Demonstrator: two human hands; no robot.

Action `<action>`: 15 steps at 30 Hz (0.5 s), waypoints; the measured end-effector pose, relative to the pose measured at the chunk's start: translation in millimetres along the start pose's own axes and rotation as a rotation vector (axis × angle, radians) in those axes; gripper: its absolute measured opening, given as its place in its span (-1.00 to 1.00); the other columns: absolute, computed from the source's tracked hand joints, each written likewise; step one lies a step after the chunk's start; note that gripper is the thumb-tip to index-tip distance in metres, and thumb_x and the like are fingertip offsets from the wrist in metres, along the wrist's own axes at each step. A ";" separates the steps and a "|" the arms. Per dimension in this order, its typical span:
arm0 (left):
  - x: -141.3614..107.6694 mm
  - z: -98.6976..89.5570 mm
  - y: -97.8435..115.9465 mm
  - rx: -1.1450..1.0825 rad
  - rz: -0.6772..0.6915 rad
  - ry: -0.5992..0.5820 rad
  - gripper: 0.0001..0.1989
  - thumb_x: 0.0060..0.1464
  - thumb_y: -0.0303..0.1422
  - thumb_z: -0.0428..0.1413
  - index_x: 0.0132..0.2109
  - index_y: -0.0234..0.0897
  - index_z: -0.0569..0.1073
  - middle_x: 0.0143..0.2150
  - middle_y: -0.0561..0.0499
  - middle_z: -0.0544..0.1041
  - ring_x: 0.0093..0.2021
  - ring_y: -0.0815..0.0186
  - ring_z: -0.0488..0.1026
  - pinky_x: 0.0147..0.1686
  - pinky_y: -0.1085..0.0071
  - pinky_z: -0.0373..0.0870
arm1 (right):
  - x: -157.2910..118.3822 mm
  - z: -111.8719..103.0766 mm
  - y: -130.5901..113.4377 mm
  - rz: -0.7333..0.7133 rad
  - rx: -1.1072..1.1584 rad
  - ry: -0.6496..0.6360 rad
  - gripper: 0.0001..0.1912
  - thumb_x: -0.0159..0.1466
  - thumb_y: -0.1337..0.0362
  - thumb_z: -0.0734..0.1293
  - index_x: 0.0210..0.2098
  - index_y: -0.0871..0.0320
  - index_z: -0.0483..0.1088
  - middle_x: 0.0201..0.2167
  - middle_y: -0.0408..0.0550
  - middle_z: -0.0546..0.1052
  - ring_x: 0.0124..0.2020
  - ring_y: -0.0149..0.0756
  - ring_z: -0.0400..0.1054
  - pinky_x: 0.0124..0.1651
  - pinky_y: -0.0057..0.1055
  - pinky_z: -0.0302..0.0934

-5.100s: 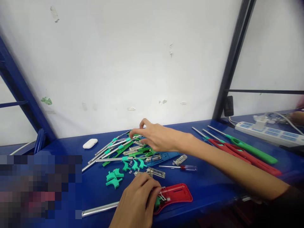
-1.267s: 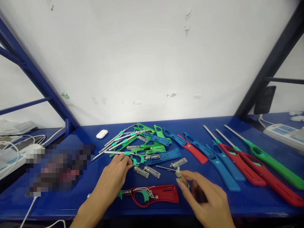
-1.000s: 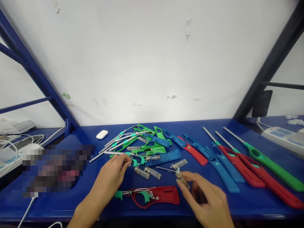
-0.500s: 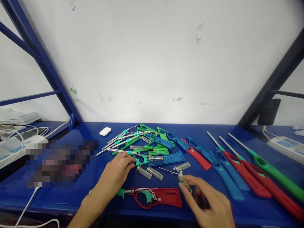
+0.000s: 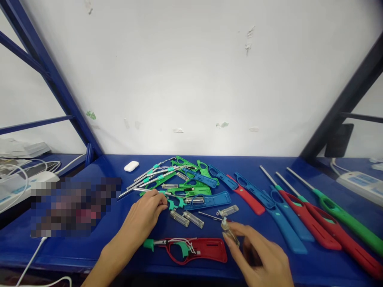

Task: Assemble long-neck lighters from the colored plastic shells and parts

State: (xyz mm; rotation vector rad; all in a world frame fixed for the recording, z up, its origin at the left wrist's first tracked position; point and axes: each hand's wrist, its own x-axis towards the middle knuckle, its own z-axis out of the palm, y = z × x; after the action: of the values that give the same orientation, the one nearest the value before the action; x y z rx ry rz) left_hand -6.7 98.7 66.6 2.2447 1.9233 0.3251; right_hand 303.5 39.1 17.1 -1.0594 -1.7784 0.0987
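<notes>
My right hand (image 5: 259, 251) grips a small clear lighter fuel tank (image 5: 229, 232), tilted with its pale valve end up, just right of the red lighter shell half (image 5: 214, 250). In that shell lie a green trigger (image 5: 183, 248), white wires and the end of a metal tube. My left hand (image 5: 149, 209) is closed at the near left edge of the parts pile, beside some green trigger pieces (image 5: 172, 204); its fingertips are hidden, so what they pinch is unclear. Loose clear tanks (image 5: 194, 219) and a thin metal rod (image 5: 209, 216) lie between the hands.
Green shell halves (image 5: 206, 190), blue shell halves (image 5: 221, 198) and metal tubes (image 5: 149, 172) are heaped at the back. Long red, green and blue lighters and casings (image 5: 317, 223) line the right side. A white case (image 5: 131, 166) and power strips (image 5: 44, 179) stand farther out.
The whole view has shifted slightly. My left hand has edged a little left, and its forearm uncovers more of the green collar by the red shell. My right hand keeps the fuel tank.
</notes>
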 end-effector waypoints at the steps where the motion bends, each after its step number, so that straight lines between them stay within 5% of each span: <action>1: 0.0 -0.2 0.2 -0.017 0.002 0.009 -0.75 0.38 -0.22 0.22 0.07 -0.28 0.53 0.05 -0.07 0.58 -0.05 0.19 0.58 -0.05 0.14 0.58 | -1.1 0.7 0.1 0.018 0.003 -0.001 -0.83 0.45 0.14 0.39 -0.04 0.03 0.57 -0.39 -0.20 0.66 -0.68 -0.47 0.35 -0.46 -0.55 0.40; 5: -5.0 -8.6 6.1 -0.143 0.004 0.095 -0.85 0.39 -0.32 0.09 -0.14 -0.21 0.54 -0.16 -0.01 0.59 -0.20 0.21 0.55 -0.18 0.25 0.48 | -3.8 2.4 -1.2 0.046 0.036 -0.001 -0.84 0.45 0.16 0.39 -0.04 0.02 0.58 -0.37 -0.18 0.66 -0.67 -0.45 0.34 -0.46 -0.52 0.40; 9: -14.1 -21.4 17.4 -0.369 0.001 0.180 -0.72 0.38 -0.10 0.04 -0.14 -0.13 0.54 -0.32 0.04 0.59 -0.36 0.22 0.53 -0.36 0.33 0.41 | 4.5 2.8 -5.4 0.087 0.090 -0.006 -0.85 0.44 0.15 0.40 -0.07 0.03 0.57 -0.40 -0.20 0.64 -0.68 -0.45 0.32 -0.54 -0.52 0.35; 12: -19.9 -26.9 28.1 -0.535 0.015 0.210 -0.64 0.33 0.03 0.09 -0.19 -0.14 0.56 -0.35 0.04 0.60 -0.35 0.23 0.56 -0.40 0.42 0.43 | 25.4 3.3 -12.2 0.096 0.107 -0.042 -0.82 0.44 0.10 0.39 -0.11 0.04 0.57 -0.40 -0.19 0.63 -0.65 -0.43 0.36 -0.57 -0.52 0.31; 15: -24.1 -30.2 38.9 -0.632 0.006 0.229 -0.59 0.30 0.08 0.12 -0.16 -0.15 0.59 -0.40 0.06 0.57 -0.53 0.34 0.43 -0.58 0.48 0.29 | 55.7 4.2 -24.3 0.034 0.103 -0.115 -0.84 0.44 0.08 0.41 -0.11 0.00 0.56 -0.38 -0.22 0.64 -0.62 -0.42 0.37 -0.54 -0.51 0.29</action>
State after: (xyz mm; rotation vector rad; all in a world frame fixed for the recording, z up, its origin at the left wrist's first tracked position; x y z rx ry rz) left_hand 18.5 68.4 104.6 1.8440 1.5926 1.0602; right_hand 280.2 64.5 67.4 -1.0270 -1.8379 0.2743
